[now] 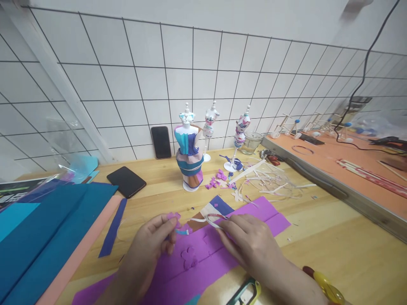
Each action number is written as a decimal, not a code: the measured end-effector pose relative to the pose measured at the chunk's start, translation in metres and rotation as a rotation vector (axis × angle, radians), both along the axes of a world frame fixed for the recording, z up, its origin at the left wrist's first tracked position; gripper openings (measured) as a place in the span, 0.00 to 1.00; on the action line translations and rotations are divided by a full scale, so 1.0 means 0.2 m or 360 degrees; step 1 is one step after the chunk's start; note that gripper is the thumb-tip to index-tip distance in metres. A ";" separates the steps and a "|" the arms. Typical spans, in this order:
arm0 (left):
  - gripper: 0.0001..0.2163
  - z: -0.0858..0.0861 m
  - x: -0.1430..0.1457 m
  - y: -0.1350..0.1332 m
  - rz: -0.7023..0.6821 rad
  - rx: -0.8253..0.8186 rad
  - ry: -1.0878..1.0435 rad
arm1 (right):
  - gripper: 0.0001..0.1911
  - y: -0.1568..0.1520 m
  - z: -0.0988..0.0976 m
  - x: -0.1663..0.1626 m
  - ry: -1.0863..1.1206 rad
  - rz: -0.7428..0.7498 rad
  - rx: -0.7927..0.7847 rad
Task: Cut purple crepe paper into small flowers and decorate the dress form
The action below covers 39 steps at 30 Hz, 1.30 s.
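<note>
Pinched between the fingertips of my left hand is a small purple cutout, with a little blue-white bit just below it. My right hand has its fingers closed on thin white strips, which loop out toward the left hand. Beneath both hands lies a long purple sheet with fold lines across it. A purple flower cutout rests on the sheet between my hands. Just beyond are pieces of brown, cream and dark blue material.
A mannequin dressed in coloured pieces stands near the wall, with two smaller mannequins behind. Scrap strips lie to the right. Two phones, teal sheets, scissors with yellow-green handles and an orange-topped tray surround the work.
</note>
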<state>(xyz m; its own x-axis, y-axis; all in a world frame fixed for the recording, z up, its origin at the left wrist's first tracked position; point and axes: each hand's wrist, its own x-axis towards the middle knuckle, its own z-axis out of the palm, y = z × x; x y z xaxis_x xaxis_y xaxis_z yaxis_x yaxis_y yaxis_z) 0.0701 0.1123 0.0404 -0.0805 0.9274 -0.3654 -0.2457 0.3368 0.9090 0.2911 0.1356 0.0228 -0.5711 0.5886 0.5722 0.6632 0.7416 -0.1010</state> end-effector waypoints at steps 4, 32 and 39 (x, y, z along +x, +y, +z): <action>0.11 0.04 -0.04 0.02 0.0187 0.0028 0.0089 | 0.13 -0.01 0.01 0.00 0.0053 0.0040 0.0068; 0.13 -0.02 0.08 -0.05 -0.0201 0.0110 -0.0202 | 0.12 0.01 0.00 -0.01 0.0116 0.0104 -0.0440; 0.12 0.01 0.13 -0.10 -0.0274 0.0146 -0.0179 | 0.12 -0.04 0.04 -0.03 0.0375 0.0233 -0.0495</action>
<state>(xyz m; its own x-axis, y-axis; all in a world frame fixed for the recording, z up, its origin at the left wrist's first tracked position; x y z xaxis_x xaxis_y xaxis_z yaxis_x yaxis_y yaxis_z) 0.0957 0.0914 0.0426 0.1184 0.9536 -0.2767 -0.2932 0.2998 0.9078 0.2848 0.1268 0.0313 -0.5360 0.6765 0.5050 0.4849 0.7364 -0.4718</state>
